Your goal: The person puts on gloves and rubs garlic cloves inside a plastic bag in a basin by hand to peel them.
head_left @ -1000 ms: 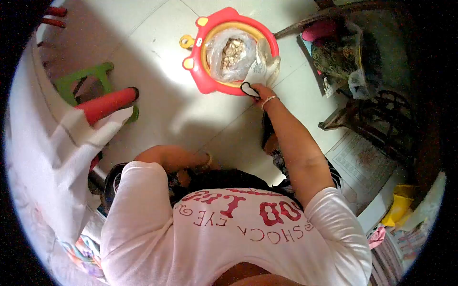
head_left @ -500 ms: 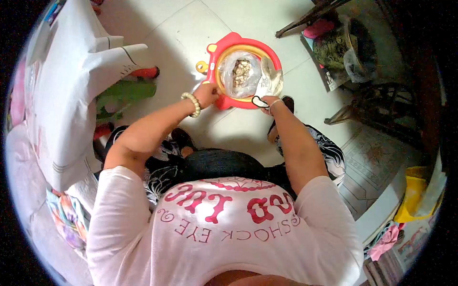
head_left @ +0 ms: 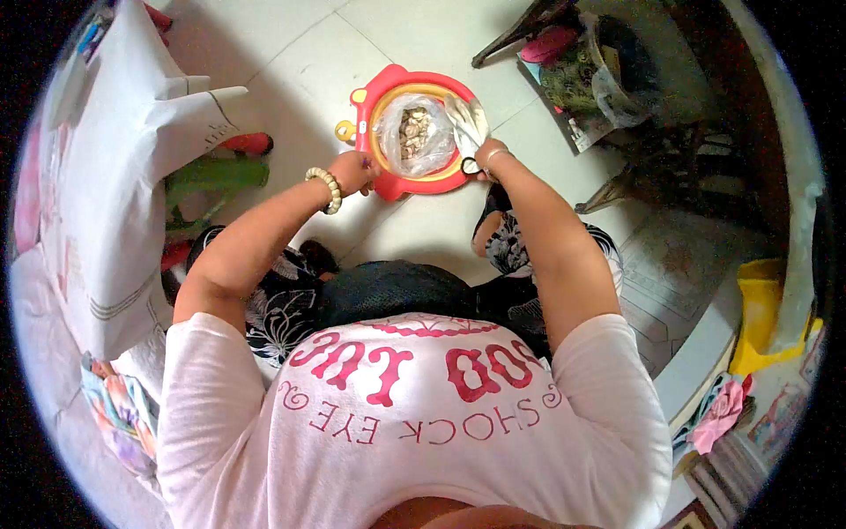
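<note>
A round red tray (head_left: pixel 431 185) with a yellow inner ring sits on the floor. Inside it lies a clear plastic bag (head_left: pixel 434 159) holding several pale brown pieces (head_left: pixel 415 132). My left hand (head_left: pixel 354 172), wearing a beaded bracelet, is closed at the tray's lower left edge; what its fingers hold, if anything, is too small to make out. At the right rim, my right hand (head_left: pixel 490 155) grips the dark-edged cuff of white gloves (head_left: pixel 467 122), which lie over the tray's right side.
A cloth-covered table (head_left: pixel 115 194) stands on the left, with a green stool (head_left: pixel 216 181) beside it. Dark furniture legs (head_left: pixel 529 26) and a bag-lined bin (head_left: pixel 617 79) are at the upper right. A yellow object (head_left: pixel 760 317) is at the far right.
My left hand has come up from near my lap to the tray's left edge. My right hand stays on the gloves. The view has shifted, and the gloves' fingers now point more up and left.
</note>
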`<action>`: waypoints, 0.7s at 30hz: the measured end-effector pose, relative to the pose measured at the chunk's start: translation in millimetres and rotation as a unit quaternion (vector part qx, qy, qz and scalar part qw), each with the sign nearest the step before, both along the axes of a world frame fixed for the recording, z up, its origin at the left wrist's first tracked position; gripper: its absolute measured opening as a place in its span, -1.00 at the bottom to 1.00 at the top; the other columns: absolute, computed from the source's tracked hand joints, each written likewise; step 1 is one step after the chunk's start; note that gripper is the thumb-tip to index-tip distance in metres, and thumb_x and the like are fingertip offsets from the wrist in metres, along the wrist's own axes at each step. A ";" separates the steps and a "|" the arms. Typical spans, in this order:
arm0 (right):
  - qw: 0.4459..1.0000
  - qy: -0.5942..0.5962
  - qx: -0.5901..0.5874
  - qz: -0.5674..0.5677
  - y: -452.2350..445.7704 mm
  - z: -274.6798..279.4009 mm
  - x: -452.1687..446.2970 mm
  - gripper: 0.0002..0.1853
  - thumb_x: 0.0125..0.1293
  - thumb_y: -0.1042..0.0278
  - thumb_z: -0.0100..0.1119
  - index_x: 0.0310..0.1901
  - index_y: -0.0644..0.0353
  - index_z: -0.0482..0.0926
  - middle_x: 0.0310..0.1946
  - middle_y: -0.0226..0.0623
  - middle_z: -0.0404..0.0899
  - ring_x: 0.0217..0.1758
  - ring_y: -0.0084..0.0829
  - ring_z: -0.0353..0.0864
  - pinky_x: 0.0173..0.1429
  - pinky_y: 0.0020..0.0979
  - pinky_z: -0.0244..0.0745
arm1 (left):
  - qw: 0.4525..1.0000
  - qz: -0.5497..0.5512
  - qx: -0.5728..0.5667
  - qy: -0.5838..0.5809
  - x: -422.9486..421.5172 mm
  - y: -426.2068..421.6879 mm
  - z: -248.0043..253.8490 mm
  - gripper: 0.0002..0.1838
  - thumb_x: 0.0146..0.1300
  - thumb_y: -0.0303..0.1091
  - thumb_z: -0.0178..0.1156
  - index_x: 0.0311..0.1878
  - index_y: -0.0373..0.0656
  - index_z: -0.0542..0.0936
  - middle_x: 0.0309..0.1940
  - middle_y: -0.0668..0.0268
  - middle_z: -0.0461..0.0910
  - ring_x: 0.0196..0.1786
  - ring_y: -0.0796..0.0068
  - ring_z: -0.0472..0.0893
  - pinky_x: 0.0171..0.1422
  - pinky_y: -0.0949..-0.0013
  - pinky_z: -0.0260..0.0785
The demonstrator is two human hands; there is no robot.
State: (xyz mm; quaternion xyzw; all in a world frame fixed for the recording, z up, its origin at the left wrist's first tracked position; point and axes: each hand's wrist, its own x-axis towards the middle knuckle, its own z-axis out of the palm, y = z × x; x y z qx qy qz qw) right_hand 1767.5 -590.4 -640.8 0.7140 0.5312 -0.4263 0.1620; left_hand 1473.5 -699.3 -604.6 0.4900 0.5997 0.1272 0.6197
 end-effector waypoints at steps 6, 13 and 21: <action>0.939 -0.012 0.196 0.283 24.7 92.0 -19.7 -0.60 -0.04 0.21 0.13 -0.23 0.37 0.57 -0.42 -0.03 0.62 -0.38 -0.19 0.64 -0.26 -0.31 0.53 | 0.986 -0.012 0.157 0.052 5.7 -1.0 34.1 -0.82 0.21 -0.38 0.08 -0.17 -0.21 0.56 -0.61 0.28 0.53 -0.49 0.57 0.58 -0.44 0.46 0.45; 0.926 0.136 0.272 0.225 -34.0 195.5 -40.7 -0.57 -0.04 0.12 0.16 -0.28 0.39 0.52 -0.30 0.13 0.56 -0.18 -0.05 0.58 -0.08 -0.25 0.46 | 0.983 0.019 0.185 0.004 41.7 -24.8 141.5 -0.72 0.26 -0.22 0.12 -0.08 -0.20 0.50 -0.38 0.33 0.52 -0.37 0.57 0.52 -0.23 0.46 0.43; 0.929 0.255 0.212 0.162 -76.7 201.6 -66.4 -0.52 0.06 0.10 0.19 -0.19 0.42 0.43 -0.40 -0.04 0.56 -0.34 -0.24 0.60 -0.28 -0.31 0.47 | 0.980 0.047 0.178 -0.075 57.4 -27.8 121.5 -0.69 0.21 -0.31 0.17 -0.06 -0.25 0.40 -0.25 0.37 0.49 -0.23 0.63 0.46 -0.10 0.50 0.36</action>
